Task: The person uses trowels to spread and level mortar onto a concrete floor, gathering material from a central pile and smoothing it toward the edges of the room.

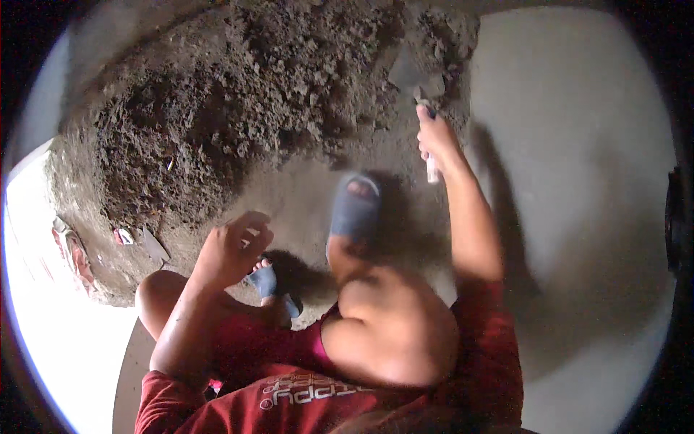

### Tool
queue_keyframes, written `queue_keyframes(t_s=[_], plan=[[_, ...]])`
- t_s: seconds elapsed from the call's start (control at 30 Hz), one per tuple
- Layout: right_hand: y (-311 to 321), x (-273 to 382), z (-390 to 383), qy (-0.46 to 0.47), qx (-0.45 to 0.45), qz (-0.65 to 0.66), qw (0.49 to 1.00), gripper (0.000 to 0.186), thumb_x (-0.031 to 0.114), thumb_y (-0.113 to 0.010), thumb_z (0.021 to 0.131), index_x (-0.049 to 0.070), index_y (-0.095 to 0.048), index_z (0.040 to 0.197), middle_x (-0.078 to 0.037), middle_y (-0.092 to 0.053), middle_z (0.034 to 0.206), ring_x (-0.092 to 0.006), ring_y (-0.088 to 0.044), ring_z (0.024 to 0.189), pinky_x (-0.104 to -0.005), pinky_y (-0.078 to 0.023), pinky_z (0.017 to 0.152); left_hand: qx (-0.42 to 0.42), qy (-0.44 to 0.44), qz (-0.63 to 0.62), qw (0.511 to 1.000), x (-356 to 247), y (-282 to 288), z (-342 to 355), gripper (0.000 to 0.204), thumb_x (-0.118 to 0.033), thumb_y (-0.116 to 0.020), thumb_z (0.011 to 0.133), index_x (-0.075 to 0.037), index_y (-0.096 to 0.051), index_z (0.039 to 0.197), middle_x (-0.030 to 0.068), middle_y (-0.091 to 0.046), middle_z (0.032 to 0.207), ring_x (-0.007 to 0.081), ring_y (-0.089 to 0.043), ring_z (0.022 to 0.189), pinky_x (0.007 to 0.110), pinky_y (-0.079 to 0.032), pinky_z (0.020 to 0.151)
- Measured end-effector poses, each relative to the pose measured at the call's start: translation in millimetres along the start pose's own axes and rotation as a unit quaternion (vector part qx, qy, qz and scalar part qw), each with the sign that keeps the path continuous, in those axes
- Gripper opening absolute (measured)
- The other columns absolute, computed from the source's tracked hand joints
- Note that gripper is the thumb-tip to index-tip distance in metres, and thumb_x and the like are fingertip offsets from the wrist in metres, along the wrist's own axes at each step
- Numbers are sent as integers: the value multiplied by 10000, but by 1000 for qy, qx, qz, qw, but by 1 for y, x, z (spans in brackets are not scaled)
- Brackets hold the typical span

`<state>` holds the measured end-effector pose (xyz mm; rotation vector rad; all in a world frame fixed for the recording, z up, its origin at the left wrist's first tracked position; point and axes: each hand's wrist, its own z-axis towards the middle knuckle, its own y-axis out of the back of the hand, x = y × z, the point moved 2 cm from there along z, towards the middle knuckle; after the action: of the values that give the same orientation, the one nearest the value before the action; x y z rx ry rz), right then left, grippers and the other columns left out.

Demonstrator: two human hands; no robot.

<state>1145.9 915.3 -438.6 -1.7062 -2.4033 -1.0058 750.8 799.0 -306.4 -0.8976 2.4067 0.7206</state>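
My right hand (437,136) is wrapped round the pale handle of a trowel (408,71). The trowel's flat grey blade points away from me, at the right end of a heap of dark, crumbly soil (282,79). A small lump (432,87) sits beside the blade's base. Over my left knee, my left hand (237,244) hangs in the air with its fingers loosely bent and apart, and nothing shows in it. Below it is one of my sandalled feet.
A smooth pale wall (571,145) rises close along my right arm. My blue-grey sandal (356,206) stands on the dirt floor (278,181) in front of the heap. At left lie a flat grey pointed piece (155,246), a small red-and-white scrap (123,236) and a crumpled wrapper (72,253).
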Motion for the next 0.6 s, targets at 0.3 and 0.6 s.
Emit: queue_keyframes(t_s=[0.3, 0.6], plan=[[-7, 8, 25, -17, -33, -35, 999, 638, 567, -452, 972, -41, -604, 856, -100, -571, 594, -224, -552, 419, -360, -409, 370, -59, 21, -17, 998, 2, 11, -8, 270, -220, -656, 910, -47, -641, 1116, 106, -703, 974, 206, -682, 781, 339, -537, 728], [-24, 32, 24, 53, -79, -103, 990, 644, 528, -433, 978, -87, -602, 890, -172, -637, 627, -283, -633, 454, -398, -500, 434, -26, -3, 20, 999, 3, 4, -3, 277, -232, -662, 897, -36, -632, 1091, 117, -702, 980, 269, -707, 848, 363, -556, 759]])
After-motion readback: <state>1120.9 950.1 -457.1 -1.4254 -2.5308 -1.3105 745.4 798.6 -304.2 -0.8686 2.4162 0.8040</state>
